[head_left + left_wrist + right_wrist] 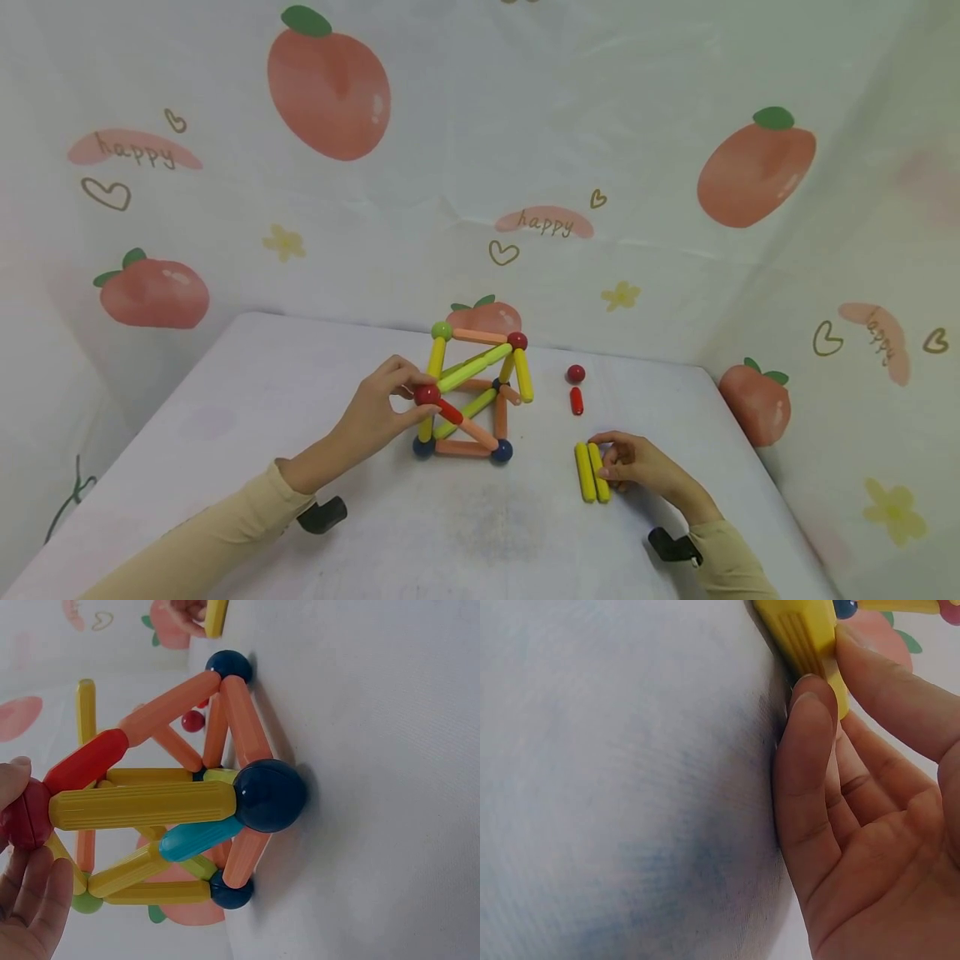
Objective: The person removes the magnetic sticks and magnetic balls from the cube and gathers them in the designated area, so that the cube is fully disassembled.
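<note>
A magnetic stick-and-ball frame [462,448] stands on the table, built of yellow, orange, lime, red and blue sticks joined by coloured balls. My left hand [378,407] pinches the red ball [427,394] at its near upper left corner. From that ball a short red stick [86,761] and an orange one slope down to a dark blue ball [501,451]. A yellow stick [142,806] joins it to the dark blue ball [271,795] below. To the right, my right hand [643,468] holds a yellow stick [598,472] between thumb and fingers. Another yellow stick [585,473] lies alongside it.
Behind the yellow sticks lie a loose red ball [575,373] and a short red stick [576,401]. A patterned cloth [450,167] hangs behind the white table [300,500]. One yellow stick [523,375] hangs from the frame's upper right ball.
</note>
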`<state>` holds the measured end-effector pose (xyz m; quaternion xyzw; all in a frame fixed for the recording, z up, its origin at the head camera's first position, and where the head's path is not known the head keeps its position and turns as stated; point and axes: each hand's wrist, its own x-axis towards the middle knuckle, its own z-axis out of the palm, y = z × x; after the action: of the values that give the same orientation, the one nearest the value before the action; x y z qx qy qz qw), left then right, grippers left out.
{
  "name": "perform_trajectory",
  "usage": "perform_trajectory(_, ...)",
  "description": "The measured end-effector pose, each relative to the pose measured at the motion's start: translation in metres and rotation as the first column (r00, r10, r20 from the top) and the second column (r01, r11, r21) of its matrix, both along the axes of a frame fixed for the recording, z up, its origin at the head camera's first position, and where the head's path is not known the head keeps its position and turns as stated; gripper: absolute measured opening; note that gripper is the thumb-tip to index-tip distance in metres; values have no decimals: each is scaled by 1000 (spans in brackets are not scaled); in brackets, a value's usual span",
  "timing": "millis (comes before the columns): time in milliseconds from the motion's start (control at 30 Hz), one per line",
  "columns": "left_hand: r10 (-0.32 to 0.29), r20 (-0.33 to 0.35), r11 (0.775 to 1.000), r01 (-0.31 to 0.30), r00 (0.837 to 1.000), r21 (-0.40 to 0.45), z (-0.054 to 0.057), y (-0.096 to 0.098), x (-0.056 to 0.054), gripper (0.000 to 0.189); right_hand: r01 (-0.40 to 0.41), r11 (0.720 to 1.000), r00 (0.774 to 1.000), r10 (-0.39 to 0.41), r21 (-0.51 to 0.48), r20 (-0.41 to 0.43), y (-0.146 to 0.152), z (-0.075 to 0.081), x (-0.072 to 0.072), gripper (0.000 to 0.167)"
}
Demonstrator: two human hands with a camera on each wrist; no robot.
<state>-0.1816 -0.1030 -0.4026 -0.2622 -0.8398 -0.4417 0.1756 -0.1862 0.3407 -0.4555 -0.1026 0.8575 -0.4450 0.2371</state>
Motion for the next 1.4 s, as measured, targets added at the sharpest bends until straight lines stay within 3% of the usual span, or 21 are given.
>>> perform_trajectory(833,13,15,1000,-13,1000,3,-1,-2,0,37,6,1000,1000,-6,-30,3,1,0,-3,53)
perform_trajectory(1000,5,38,1000,-5,999,-1,-1,1,0,37,121,992,992,-122,-28,-35,-7,18,-5,47)
perform_trajectory(1133,7,43,1000,-7,999,-4,0,1,0,36,204,973,974,-212,-109,-75,-35,45,-17,46)
perform_trajectory(1233,14,39,1000,-14,999,-5,0,1,1,37,209,964,971,-225,-163,-84,-67,64,-28,50)
perform_trajectory(1400,11,35,1000,-11,999,-5,0,0,1,37,223,964,970,-234,-143,-71,-116,82,-49,56)
